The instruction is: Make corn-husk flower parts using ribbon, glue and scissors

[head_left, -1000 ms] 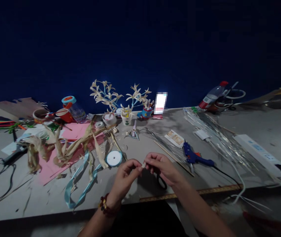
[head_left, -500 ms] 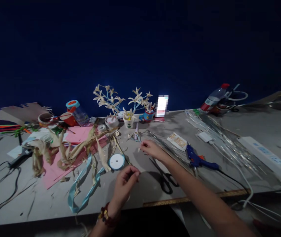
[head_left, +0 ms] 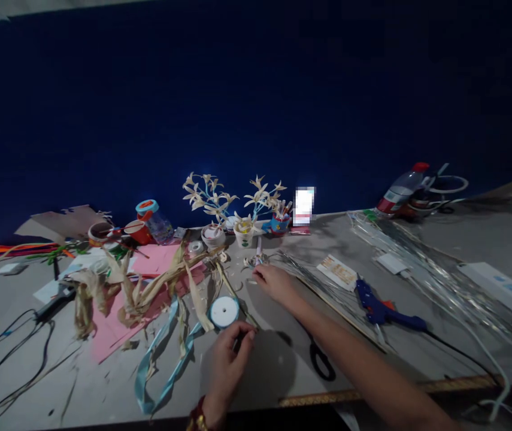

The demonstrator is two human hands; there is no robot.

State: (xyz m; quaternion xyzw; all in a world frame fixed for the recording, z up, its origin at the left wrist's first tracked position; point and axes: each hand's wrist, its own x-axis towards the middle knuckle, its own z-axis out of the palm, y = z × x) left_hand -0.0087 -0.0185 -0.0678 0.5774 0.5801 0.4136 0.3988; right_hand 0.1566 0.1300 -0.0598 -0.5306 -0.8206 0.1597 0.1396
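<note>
Spanning the view, a cluttered grey table (head_left: 103,386). Blue glue gun (head_left: 385,312) lies on the right side. R hand (head_left: 273,282) is stretched fwd, fingertips bunched; can't tell if gripping. L hand (head_left: 233,352), fingers loosely curled, grip unclear, is just below a white ribbon spool (head_left: 231,312). Small pale scraps (head_left: 249,261) lie on table just past R hand, contact unclear.

Dark red bracelet (head_left: 198,413) with gold-coloured parts, worn on the left wrist; finer detail blurred. Left hand (head_left: 231,356), just beyond the bracelet: bare, short-nailed detail indistinct. Right hand (head_left: 275,284) and forearm, right of the bracelet: bare, unmarked as far as visible.
</note>
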